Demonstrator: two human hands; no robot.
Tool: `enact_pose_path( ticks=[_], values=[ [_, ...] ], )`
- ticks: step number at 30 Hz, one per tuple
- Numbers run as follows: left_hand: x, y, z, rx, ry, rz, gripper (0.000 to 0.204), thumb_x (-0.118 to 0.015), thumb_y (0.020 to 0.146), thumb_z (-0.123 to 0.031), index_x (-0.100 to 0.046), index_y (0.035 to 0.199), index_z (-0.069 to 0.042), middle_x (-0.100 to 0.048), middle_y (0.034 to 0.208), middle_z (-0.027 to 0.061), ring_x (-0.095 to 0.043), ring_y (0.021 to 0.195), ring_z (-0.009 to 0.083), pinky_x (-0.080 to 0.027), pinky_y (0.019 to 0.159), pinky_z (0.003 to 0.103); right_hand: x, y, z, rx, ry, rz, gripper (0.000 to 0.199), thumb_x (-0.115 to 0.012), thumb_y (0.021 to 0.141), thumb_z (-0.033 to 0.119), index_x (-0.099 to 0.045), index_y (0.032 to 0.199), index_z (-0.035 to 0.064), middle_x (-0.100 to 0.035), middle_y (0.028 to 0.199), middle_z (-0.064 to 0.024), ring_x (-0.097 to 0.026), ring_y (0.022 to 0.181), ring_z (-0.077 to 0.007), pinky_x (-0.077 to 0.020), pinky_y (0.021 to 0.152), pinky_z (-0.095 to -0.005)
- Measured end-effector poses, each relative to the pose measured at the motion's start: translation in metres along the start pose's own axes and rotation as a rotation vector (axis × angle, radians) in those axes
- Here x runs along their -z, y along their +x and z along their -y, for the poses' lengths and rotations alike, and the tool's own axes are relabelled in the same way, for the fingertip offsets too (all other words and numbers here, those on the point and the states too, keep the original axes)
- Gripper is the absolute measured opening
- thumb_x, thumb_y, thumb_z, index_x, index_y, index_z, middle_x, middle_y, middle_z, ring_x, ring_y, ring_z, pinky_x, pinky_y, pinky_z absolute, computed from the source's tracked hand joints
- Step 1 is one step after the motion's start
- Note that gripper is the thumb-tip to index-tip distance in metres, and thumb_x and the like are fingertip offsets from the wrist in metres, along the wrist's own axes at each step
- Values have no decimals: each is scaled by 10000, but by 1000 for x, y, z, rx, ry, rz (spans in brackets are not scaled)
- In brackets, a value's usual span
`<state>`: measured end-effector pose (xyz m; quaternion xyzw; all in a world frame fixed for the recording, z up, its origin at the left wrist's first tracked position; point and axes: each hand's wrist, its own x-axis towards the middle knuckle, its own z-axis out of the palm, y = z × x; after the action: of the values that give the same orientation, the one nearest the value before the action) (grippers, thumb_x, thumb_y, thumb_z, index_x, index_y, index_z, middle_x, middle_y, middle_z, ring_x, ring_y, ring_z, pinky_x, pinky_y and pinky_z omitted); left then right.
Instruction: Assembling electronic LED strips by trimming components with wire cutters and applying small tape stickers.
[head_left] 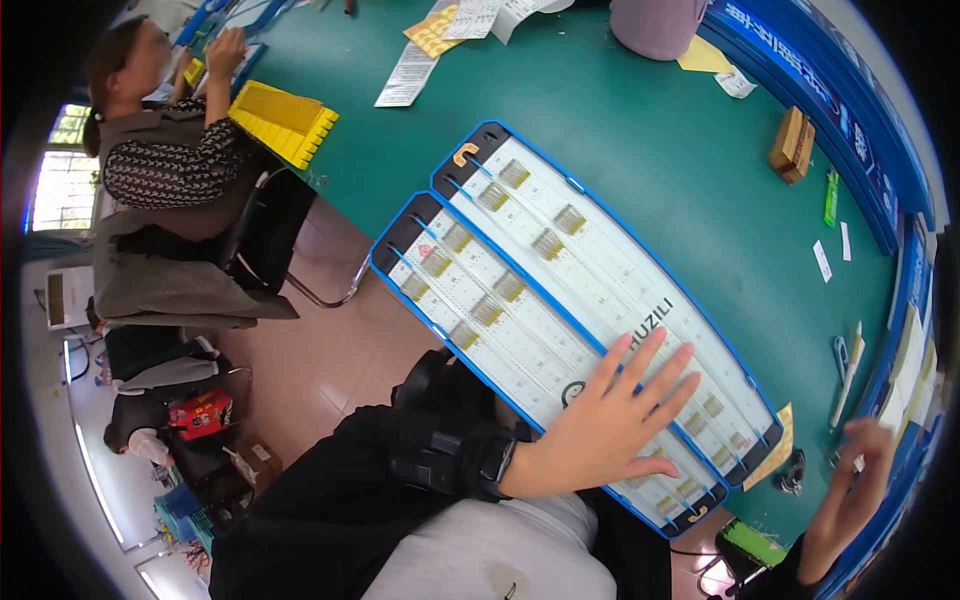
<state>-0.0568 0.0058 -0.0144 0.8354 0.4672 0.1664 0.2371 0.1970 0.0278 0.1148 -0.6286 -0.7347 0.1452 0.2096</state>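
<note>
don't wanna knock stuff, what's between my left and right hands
The head view shows part of the blue-edged case, a tan sheet and a small dark object.

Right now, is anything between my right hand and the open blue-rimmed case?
Yes. A small dark item, too unclear to name, lies on the green tabletop between your right hand and the blue-rimmed case.

A mauve container stands beside a yellow paper.
</note>
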Motion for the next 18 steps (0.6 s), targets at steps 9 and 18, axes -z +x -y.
enact_pose_path(
  ticks=[9, 18],
  values=[
    [20, 10, -20, -12, -195, 75, 808, -600, 789, -599, -452, 1391, -81, -293, 1483, 228, -256, 1354, 483, -241, 1063, 605, -75, -11, -21, -10, -14, 88, 149, -575, 745, -61, -540, 873, 8, -522, 908, -164, -523, 881, -366, -425, 739, -405],
    [-18, 33, -48, -51, -71, 98, 773, -605, 750, -628, -516, 1363, -165, -219, 1501, 286, -211, 1361, 523, -220, 1067, 619, -75, -21, -37, 32, -129, 165, 183, -650, 721, -9, -573, 881, 36, -553, 913, -98, -549, 888, -293, -420, 754, -372]
  ],
)
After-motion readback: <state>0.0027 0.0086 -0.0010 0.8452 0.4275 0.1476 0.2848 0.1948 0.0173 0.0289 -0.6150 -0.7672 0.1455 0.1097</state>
